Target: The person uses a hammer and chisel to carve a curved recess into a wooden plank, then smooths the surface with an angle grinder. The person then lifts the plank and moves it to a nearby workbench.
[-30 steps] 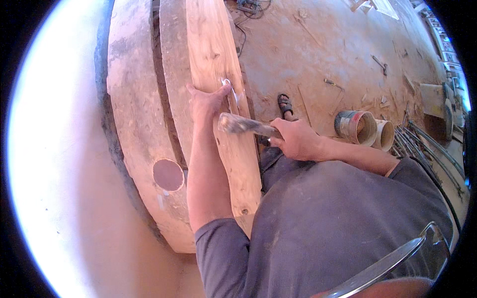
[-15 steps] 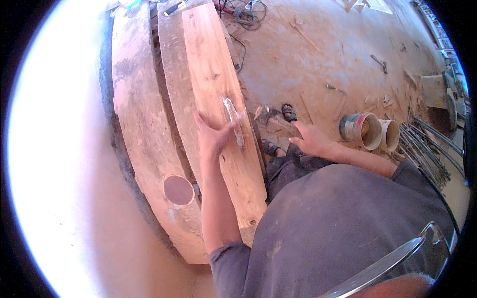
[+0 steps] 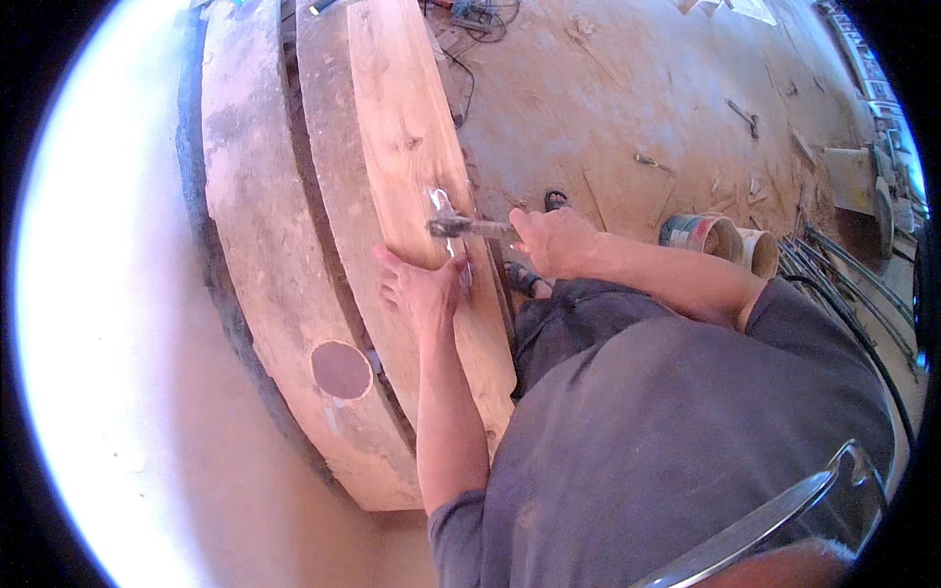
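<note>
My right hand (image 3: pixel 559 240) is closed around the handle of a hammer (image 3: pixel 475 227). The hammer's dark head is over a shiny, silvery elongated piece (image 3: pixel 439 202) on a pale wooden plank (image 3: pixel 402 127); whether it touches cannot be made out. My left hand (image 3: pixel 426 289) lies spread across the plank just nearer than the hammer head. Its thumb is beside the shiny piece and its other fingers reach toward the plank's left edge. The hammer hides part of the shiny piece.
Under the plank is a worn bench of thick boards (image 3: pixel 260 235), with a long gap and a round inset (image 3: pixel 341 369). Buckets (image 3: pixel 701 235), metal rods (image 3: pixel 843 284) and another hammer (image 3: pixel 745 118) are on the dusty floor at right. A power tool with cables (image 3: pixel 470 20) lies at the far side.
My right hand has swung the hammer up and left from beside the bench to over the shiny piece. My left hand has shifted slightly nearer along the plank. The view has moved a little.
</note>
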A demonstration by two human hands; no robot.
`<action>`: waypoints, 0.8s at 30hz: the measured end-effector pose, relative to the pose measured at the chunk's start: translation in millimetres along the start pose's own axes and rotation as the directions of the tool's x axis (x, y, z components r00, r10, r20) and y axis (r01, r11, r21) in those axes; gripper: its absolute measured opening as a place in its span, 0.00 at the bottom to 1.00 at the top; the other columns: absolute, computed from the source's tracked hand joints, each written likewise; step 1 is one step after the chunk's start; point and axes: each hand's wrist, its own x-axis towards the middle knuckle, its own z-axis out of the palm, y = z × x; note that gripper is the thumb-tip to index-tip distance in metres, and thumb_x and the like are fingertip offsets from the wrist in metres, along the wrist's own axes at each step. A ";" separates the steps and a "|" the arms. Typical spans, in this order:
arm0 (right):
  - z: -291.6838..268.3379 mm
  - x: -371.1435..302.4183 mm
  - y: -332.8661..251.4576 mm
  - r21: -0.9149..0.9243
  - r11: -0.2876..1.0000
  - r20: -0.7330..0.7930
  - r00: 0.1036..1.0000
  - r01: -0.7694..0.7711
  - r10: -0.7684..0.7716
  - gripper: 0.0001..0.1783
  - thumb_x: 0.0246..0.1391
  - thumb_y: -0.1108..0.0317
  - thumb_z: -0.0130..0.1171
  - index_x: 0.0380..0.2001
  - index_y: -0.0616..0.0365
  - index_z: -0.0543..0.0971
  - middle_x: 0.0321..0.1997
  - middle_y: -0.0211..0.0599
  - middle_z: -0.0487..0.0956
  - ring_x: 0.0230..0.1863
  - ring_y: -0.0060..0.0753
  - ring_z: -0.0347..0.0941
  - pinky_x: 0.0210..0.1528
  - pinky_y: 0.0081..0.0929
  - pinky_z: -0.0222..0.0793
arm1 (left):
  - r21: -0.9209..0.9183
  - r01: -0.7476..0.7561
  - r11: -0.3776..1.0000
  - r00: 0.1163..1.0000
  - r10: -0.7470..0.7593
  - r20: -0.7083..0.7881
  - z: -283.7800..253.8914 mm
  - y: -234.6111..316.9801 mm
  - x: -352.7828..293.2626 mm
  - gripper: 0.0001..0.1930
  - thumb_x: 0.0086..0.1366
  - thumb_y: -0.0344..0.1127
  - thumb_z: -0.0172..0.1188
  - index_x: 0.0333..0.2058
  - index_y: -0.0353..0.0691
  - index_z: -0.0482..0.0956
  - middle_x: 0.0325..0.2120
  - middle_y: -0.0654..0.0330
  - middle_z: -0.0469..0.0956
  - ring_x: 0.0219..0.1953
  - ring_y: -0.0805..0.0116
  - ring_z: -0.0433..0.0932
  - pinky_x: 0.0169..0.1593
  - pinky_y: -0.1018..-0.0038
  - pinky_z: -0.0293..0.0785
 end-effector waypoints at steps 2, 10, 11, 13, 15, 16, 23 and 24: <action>-7.1 -2.3 -5.6 0.031 0.999 -0.030 0.999 -0.009 0.010 0.21 0.64 0.59 0.57 0.45 0.68 0.68 0.32 0.61 0.81 0.36 0.69 0.79 0.40 0.58 0.74 | 0.000 -0.010 1.000 1.000 0.010 -0.019 1.6 0.2 0.9 0.68 0.43 0.53 0.79 0.73 0.38 0.41 0.63 0.34 0.61 0.69 0.35 0.54 0.73 0.49 0.44; -8.4 -6.6 -20.4 0.249 0.935 -0.411 0.902 0.251 -0.132 0.17 0.62 0.63 0.59 0.46 0.63 0.68 0.30 0.57 0.81 0.37 0.65 0.80 0.41 0.58 0.71 | -0.011 -0.001 1.000 1.000 0.000 -0.030 6.8 -3.9 2.5 0.69 0.40 0.54 0.80 0.73 0.38 0.41 0.63 0.35 0.62 0.69 0.37 0.55 0.73 0.48 0.44; -10.8 0.9 -14.7 0.222 0.966 -0.276 0.959 0.134 -0.070 0.17 0.63 0.62 0.58 0.46 0.63 0.68 0.32 0.59 0.81 0.38 0.66 0.79 0.41 0.58 0.71 | -0.013 0.001 1.000 1.000 -0.001 -0.017 6.7 -3.2 3.2 0.70 0.40 0.54 0.80 0.73 0.38 0.41 0.64 0.36 0.61 0.69 0.38 0.55 0.73 0.48 0.43; -15.9 11.5 -6.8 0.110 0.994 -0.099 0.995 -0.001 0.012 0.17 0.63 0.62 0.57 0.46 0.64 0.68 0.32 0.60 0.81 0.38 0.67 0.79 0.41 0.59 0.70 | 0.016 0.018 1.000 1.000 -0.017 -0.014 5.6 -1.6 4.7 0.70 0.40 0.54 0.80 0.74 0.38 0.41 0.65 0.36 0.60 0.69 0.38 0.54 0.73 0.48 0.43; -23.2 16.8 -3.7 0.040 0.997 -0.035 0.997 -0.069 0.070 0.18 0.64 0.61 0.57 0.46 0.64 0.68 0.32 0.61 0.81 0.38 0.69 0.78 0.41 0.59 0.70 | 0.009 0.016 1.000 1.000 -0.016 -0.024 4.4 -0.3 6.0 0.70 0.40 0.54 0.80 0.74 0.39 0.41 0.66 0.36 0.59 0.70 0.38 0.53 0.73 0.49 0.43; -25.3 16.4 -4.4 0.060 0.995 -0.052 0.995 -0.082 0.085 0.18 0.64 0.60 0.56 0.46 0.64 0.68 0.32 0.61 0.81 0.38 0.69 0.78 0.41 0.59 0.70 | 0.045 0.053 0.998 0.998 -0.054 0.020 4.1 -0.2 6.2 0.70 0.40 0.55 0.80 0.74 0.39 0.41 0.66 0.36 0.59 0.70 0.37 0.53 0.73 0.49 0.43; -27.6 11.6 -14.7 0.327 0.926 -0.337 0.939 0.189 -0.073 0.20 0.65 0.59 0.55 0.48 0.66 0.67 0.32 0.63 0.81 0.40 0.71 0.78 0.41 0.59 0.72 | -0.029 0.050 0.998 0.997 -0.048 0.057 1.3 -1.1 2.1 0.71 0.40 0.55 0.80 0.75 0.41 0.40 0.68 0.37 0.56 0.72 0.38 0.51 0.74 0.49 0.43; -26.4 12.6 -14.1 0.244 0.969 -0.198 0.980 0.042 0.008 0.20 0.65 0.59 0.55 0.48 0.66 0.67 0.32 0.63 0.81 0.39 0.71 0.78 0.40 0.59 0.72 | -0.024 0.041 0.999 0.998 -0.039 0.050 1.0 -0.6 1.8 0.71 0.41 0.55 0.80 0.75 0.41 0.40 0.68 0.38 0.56 0.72 0.38 0.52 0.74 0.49 0.43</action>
